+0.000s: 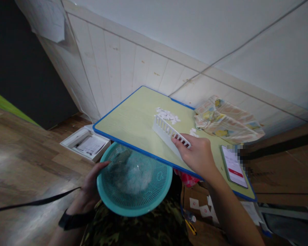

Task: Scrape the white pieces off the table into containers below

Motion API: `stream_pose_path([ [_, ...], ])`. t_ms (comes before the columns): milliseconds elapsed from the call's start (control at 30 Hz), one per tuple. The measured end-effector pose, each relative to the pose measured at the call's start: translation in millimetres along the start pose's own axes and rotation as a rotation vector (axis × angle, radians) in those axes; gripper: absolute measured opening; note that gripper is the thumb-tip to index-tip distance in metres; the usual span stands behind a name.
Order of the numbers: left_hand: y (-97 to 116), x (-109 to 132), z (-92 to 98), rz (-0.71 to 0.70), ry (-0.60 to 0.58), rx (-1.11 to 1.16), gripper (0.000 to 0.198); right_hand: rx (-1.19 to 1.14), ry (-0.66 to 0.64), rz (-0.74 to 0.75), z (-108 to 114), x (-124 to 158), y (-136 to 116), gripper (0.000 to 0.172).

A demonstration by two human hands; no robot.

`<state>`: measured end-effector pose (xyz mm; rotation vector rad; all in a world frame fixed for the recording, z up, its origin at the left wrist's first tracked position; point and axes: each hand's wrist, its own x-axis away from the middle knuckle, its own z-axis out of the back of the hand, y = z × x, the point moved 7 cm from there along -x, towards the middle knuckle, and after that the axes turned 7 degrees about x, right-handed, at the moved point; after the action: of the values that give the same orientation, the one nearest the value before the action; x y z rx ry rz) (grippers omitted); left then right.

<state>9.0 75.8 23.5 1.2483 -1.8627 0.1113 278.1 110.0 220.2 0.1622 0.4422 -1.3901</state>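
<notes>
My left hand (91, 181) grips the left rim of a turquoise plastic colander (135, 210), its thumb over the edge. Whitish, translucent material covers the colander's bottom; I cannot make out what it is. Above the tabletop (128, 116), my right hand (197, 153) is closed on one end of a long white slotted plastic piece (166, 135), held on its edge. Its underside contact with the table is unclear. Beyond it lies a pile of small white paper-like bits (168, 115), with a smaller group (193, 132) near my right fingers.
A patterned cloth (228, 121) lies at the table's back right, and a lit phone (234, 167) at its right end. An open white box (86, 143) sits on the floor at left. Small cards (204, 210) and a yellow cutter (191, 227) are below the table.
</notes>
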Motion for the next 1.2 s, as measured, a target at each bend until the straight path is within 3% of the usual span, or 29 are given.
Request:
stream_pose_path([
  [100,5,0,-1.4,-0.069,-0.022,-0.05,0.02,-0.049,-0.007,-0.003,5,3,-2,0.022],
  [267,6,1,-2.1,-0.07,0.003,-0.063,0.021,0.0,0.038,-0.028,6,2,2,0.023],
  [400,8,3,-3.7,-0.097,-0.01,-0.077,0.027,-0.014,-0.001,-0.008,3,5,-3,0.023],
  [600,9,1,1.1,-0.087,0.008,-0.052,0.019,-0.086,-0.012,-0.003,4,4,-7,0.023],
  [867,11,-5,3.7,-0.1,-0.032,-0.066,0.017,-0.057,0.015,0.043,-18,-11,-13,0.024],
  [1200,11,-9,7.8,-0.076,-0.052,-0.008,0.017,-0.165,0.003,0.171,-11,38,-48,0.026],
])
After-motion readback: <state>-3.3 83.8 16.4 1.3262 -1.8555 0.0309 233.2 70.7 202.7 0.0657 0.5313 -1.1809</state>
